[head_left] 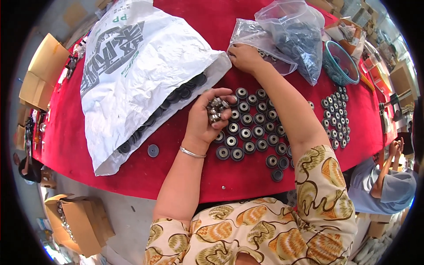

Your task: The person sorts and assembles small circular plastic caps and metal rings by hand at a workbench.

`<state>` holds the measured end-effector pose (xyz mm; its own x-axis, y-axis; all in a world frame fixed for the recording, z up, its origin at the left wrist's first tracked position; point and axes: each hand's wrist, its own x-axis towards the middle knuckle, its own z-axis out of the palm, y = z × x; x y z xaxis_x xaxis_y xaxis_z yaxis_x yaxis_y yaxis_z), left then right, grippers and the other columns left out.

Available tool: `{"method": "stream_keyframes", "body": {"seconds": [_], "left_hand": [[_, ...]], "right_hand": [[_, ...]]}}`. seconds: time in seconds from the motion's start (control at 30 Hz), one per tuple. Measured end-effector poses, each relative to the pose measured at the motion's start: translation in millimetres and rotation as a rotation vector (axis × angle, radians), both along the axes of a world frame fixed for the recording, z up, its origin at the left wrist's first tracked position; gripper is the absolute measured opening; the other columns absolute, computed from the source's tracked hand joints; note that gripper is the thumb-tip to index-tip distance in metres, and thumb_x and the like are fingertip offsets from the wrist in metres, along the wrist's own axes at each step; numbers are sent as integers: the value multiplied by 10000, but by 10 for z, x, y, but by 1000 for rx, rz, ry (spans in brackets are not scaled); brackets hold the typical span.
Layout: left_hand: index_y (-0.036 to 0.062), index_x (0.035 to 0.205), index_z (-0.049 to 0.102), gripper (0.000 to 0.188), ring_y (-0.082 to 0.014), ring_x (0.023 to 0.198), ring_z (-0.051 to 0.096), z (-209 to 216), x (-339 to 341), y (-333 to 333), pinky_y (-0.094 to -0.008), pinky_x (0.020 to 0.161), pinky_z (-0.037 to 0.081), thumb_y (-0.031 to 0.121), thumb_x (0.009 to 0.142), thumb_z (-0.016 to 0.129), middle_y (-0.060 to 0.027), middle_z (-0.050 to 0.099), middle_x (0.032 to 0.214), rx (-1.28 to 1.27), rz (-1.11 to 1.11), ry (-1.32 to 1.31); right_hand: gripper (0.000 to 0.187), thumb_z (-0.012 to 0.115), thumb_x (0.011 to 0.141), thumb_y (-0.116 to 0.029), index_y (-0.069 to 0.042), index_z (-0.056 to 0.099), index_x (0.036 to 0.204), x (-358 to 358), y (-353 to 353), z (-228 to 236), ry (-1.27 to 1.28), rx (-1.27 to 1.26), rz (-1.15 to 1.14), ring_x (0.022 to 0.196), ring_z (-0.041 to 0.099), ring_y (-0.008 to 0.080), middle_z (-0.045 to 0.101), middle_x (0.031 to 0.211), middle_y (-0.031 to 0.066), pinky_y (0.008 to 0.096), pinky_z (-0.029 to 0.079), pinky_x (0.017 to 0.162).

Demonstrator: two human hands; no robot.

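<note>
1. A loose handful of small metal rings point(216, 115) is cradled in the left hand point(201, 110), with the fingers curled around the pile over a red table point(176, 187).

2. The right hand point(245, 57) is set against the near left edge of a flat clear bag point(251, 34), in which more rings can be made out; whether the plastic is pinched cannot be told.

3. Black wheels point(246, 119), most with a shiny metal centre, are spread between the forearms, and a few nearest the table's front edge are seen with dark centres.

4. More wheels are spilled along the open mouth of a white sack point(150, 66); a lone grey disc point(153, 150) is left lying just beside it.

5. The rings are judged hard, smooth and small, light singly but weightier by the handful, and apt to slip between fingers; each is best taken by its outer rim, with the palm kept cupped.

6. The wheels are judged stiff and not easily broken, best gripped around the rim; the bag, thin and limp, is best held by its edge.
</note>
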<state>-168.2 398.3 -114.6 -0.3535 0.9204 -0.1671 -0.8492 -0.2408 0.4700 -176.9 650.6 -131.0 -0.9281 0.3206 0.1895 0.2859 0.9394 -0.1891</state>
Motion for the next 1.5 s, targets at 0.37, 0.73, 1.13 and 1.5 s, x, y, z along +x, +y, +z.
{"method": "stream_keyframes", "body": {"seconds": [0.37, 0.73, 1.13, 1.5], "left_hand": [[-21, 1123, 570, 385, -106, 549, 548, 115, 37, 2, -169, 347, 312, 299, 962, 429, -116, 622, 901, -70, -57, 365], [-37, 1201, 531, 367, -159, 603, 492, -33, -118, -14, -171, 351, 352, 196, 954, 391, -157, 608, 922, 101, -5, -79], [5, 1144, 533, 516, -174, 653, 546, -69, -60, 45, -177, 379, 346, 461, 982, 354, -117, 602, 908, -47, 13, -96], [-20, 1073, 575, 379, -165, 666, 469, -159, -217, -46, -172, 368, 348, 316, 964, 439, -137, 533, 950, 118, 202, -251]], "right_hand": [[306, 581, 846, -304, -157, 648, 1106, 230, 67, -108, 88, 52, 47, 1118, 529, 329, 589, 1157, 147, 469, 423, 938], [307, 624, 770, -120, -28, 636, 1063, 289, 404, -24, 73, -19, 163, 1015, 579, 360, 642, 1038, 187, 423, 456, 892], [363, 617, 833, -75, -29, 605, 1192, 722, -525, 718, 247, -1209, 200, 891, 591, 105, 631, 997, 14, 261, 489, 803], [252, 640, 799, -124, -48, 666, 1038, 601, -690, 490, 21, -297, 249, 907, 632, 269, 653, 964, 141, 351, 489, 815]]}}
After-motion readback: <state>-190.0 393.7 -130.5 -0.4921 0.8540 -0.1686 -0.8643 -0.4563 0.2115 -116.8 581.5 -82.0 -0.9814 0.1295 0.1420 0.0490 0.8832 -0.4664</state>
